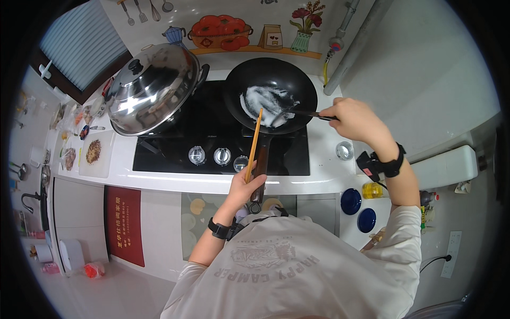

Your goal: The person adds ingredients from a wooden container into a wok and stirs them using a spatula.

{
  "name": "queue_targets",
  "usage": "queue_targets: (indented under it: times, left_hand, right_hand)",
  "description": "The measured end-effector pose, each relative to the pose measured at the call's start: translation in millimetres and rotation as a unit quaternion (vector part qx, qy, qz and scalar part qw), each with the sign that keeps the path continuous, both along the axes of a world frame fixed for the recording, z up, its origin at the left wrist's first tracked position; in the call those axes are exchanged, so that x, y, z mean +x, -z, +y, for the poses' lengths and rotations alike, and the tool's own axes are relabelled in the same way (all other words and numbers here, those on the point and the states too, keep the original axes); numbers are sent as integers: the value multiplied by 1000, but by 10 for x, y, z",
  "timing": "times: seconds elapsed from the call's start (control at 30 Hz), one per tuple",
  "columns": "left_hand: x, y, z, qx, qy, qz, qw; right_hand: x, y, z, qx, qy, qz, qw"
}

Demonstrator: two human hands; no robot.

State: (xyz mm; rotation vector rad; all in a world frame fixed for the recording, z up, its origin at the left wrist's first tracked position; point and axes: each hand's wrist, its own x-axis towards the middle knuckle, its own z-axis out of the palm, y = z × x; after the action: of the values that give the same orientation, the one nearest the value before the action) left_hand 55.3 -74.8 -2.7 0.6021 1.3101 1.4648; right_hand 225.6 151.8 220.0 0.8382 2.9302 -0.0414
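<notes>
A black wok [275, 71] rests on the right side of the glass cooktop [211, 107]. White stuff [259, 99], sugar-like or foamy, is smeared over its bottom. My right hand [354, 119] grips the dark handle of a spatula [303, 113], whose blade touches the white stuff. In my left hand [241, 189] is a pair of wooden chopsticks [255, 143], slanting up over the wok's near rim. The left thumb lies across the wok's brown handle [261, 159]; how firmly the fingers hold that handle is hidden.
A large pot with a domed steel lid [159, 87] stands on the left. Chopped bits lie on a white cutting board [101, 159]. Right of the cooktop sits a small clear bowl [344, 150]. Two blue plates [351, 201] and an oil bottle [372, 190] are farther right.
</notes>
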Motion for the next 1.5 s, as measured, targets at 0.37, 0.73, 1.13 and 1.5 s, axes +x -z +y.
queue_targets:
  times: [0.37,0.73,1.13,1.5]
  left_hand:
    - [-2,63,14,-3,16,14,1000]
    - [-50,21,20,-7,7,15,1000]
    - [-17,-36,23,-13,14,4,1000]
    - [-48,85,55,-7,18,18,1000]
  right_hand:
    - [-574,894,266,63,20,195,978]
    - [164,-41,-108,-30,25,26,999]
    - [-211,636,167,9,44,151,987]
    - [146,462,9,0,37,105,994]
